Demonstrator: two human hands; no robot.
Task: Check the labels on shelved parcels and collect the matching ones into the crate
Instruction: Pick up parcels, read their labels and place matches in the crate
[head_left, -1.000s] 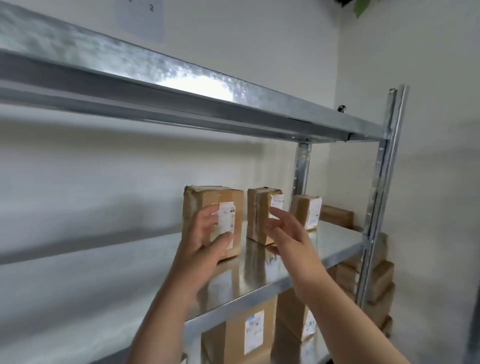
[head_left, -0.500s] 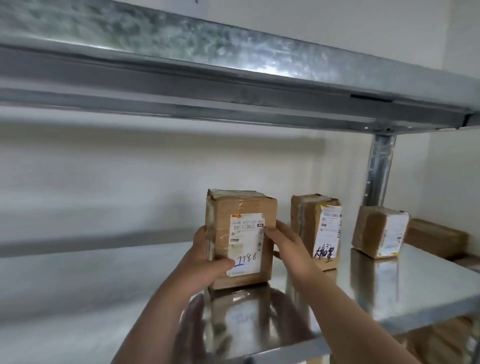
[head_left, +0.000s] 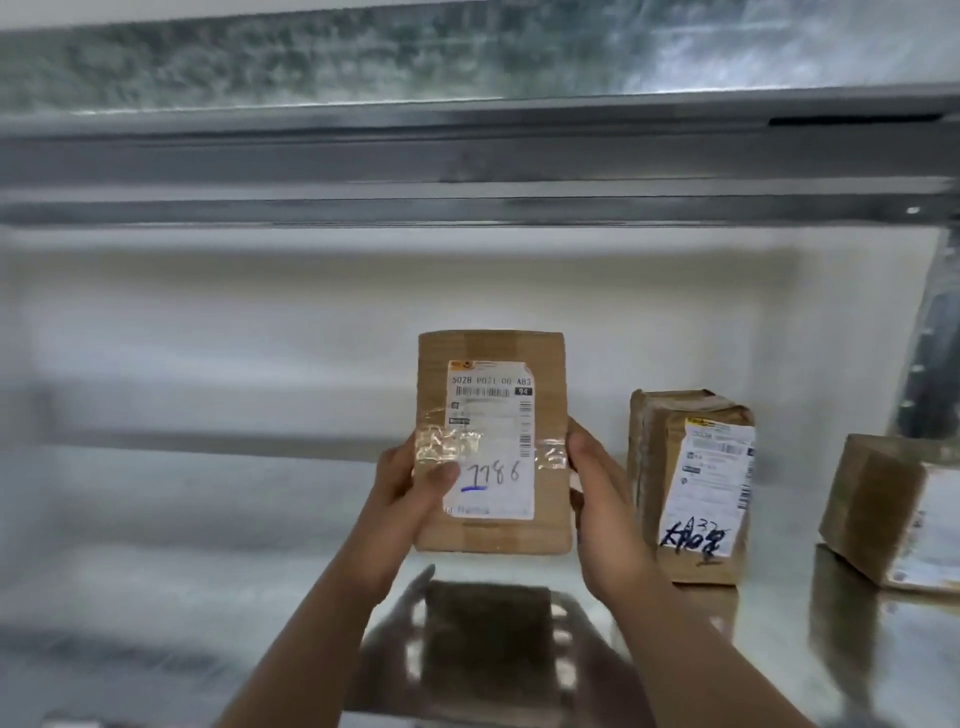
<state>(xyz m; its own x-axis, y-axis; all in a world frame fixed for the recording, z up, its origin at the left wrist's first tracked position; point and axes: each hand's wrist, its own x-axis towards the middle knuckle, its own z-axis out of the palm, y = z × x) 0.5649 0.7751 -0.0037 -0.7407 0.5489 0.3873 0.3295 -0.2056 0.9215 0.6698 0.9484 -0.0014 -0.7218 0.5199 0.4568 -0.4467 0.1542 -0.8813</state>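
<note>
**Item 1. Cardboard parcel (head_left: 545, 358).** Brown and taped, upright, with its face to the camera. It is held just above the metal shelf (head_left: 208, 597), about midway along it. A gap shows between the parcel's bottom edge and its reflection in the steel.
- White shipping label (head_left: 493, 415): barcode, printed code and handwritten "7786" underlined in blue. A strip of clear tape crosses it.

**Item 2. Left hand (head_left: 410, 483).** Clamped on the parcel's left edge, with the thumb pressed on the label's lower left corner and the fingers hidden behind the box.

**Item 3. Right hand (head_left: 597, 488).** Clamped on the parcel's right edge, with the fingers wrapped behind it.

**Item 4. Second parcel (head_left: 654, 467).** Stands upright on the shelf, just to the right of the held one. Its label (head_left: 714, 483) carries black handwriting that I cannot read.

**Item 5. Third parcel (head_left: 878, 514).** Sits toward the shelf's right end at an angle, below the upright post (head_left: 935, 338), and is partly cut off by the frame.

**Item 6. Upper shelf (head_left: 467, 156).** Galvanised steel, spanning the full width overhead.
</note>
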